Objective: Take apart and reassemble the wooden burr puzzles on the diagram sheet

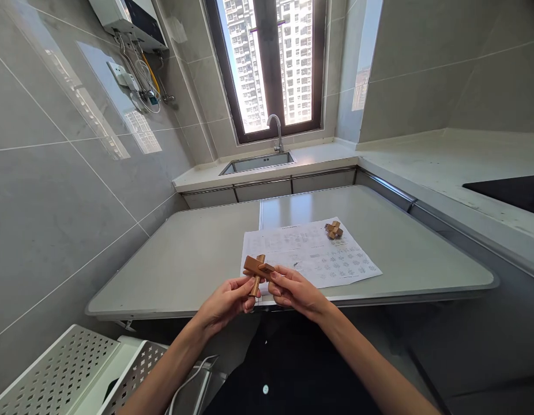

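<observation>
Both of my hands meet above the table's front edge, holding brown wooden puzzle pieces (259,268) that cross one another. My left hand (230,300) pinches the lighter, upright stick near its lower end. The fingers of my right hand (295,289) are closed on the darker piece that lies across it. Part of the pieces is hidden behind my fingers. Just beyond them a printed paper sheet (293,248) with rows of small diagrams lies flat on the table. An interlocked wooden block puzzle (334,230) rests on the sheet's upper right part.
The pale folding table (198,248) reaches to a counter with a sink (258,163) and a faucet (275,129) under the window. A black cooktop (513,193) is at the right. A white perforated rack (72,369) stands at the lower left.
</observation>
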The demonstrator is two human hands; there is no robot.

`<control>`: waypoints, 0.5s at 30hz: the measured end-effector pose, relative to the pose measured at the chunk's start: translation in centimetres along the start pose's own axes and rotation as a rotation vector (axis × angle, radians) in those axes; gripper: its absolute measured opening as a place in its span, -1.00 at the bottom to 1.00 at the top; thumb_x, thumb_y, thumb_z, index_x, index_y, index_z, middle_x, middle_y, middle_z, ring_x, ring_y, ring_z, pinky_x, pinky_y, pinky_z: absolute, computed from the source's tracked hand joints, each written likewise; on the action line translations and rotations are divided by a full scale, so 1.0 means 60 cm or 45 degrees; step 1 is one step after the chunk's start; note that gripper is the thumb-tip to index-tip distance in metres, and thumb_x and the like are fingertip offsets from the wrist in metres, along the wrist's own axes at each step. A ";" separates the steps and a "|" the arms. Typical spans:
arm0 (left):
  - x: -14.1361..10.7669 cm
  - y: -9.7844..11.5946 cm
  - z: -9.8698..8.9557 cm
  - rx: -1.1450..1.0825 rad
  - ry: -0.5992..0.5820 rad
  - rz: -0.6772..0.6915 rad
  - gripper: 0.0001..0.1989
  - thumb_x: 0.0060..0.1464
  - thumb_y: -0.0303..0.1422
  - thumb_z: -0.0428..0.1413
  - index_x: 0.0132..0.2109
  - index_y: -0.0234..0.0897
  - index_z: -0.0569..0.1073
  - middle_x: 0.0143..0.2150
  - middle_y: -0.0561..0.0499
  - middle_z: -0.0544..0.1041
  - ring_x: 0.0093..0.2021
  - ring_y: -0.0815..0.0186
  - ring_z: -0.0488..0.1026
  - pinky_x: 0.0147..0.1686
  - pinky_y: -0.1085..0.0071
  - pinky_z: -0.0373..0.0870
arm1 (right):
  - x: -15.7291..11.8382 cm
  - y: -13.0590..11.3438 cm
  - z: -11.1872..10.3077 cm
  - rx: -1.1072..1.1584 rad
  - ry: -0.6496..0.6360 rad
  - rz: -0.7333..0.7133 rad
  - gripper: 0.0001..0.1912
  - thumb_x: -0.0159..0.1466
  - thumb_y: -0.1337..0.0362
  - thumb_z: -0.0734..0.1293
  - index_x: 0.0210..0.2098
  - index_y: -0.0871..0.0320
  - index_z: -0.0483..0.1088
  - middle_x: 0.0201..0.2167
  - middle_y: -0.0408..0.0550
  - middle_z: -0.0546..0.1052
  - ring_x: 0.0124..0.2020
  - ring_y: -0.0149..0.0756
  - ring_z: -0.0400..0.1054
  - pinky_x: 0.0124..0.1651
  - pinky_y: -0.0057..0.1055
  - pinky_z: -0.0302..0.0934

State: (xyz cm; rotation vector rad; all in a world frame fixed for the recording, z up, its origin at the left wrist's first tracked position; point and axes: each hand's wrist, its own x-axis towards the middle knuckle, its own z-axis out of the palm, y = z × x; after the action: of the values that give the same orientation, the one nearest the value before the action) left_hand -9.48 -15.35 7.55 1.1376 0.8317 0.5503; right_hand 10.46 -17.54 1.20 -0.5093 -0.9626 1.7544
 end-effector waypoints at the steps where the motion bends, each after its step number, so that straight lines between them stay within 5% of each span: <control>1: 0.000 0.001 -0.001 -0.012 -0.014 -0.025 -0.59 0.05 -0.07 0.43 -0.24 -0.36 0.61 -0.45 0.08 0.42 -0.53 0.50 0.15 -0.45 0.46 0.16 | -0.002 -0.003 -0.001 -0.013 -0.006 0.013 -0.55 0.30 -0.09 0.50 -0.15 0.13 0.38 -0.53 -0.28 0.32 -0.60 -0.55 -0.03 -0.52 -0.49 -0.18; 15: -0.003 -0.012 -0.002 0.057 -0.080 -0.036 -0.52 0.13 0.01 0.36 -0.21 -0.40 0.60 -0.35 0.02 0.47 -0.55 0.55 0.21 -0.52 0.52 0.19 | 0.002 0.029 0.004 -0.139 0.094 -0.077 -0.53 0.34 -0.13 0.45 -0.02 0.13 0.45 -0.45 -0.21 0.38 -0.56 -0.52 0.06 -0.49 -0.45 -0.16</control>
State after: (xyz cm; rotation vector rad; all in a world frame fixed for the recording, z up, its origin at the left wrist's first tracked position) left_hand -9.72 -15.64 6.90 1.1766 0.8079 0.4723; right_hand 9.21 -17.78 -0.05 -0.6047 -1.0151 1.6247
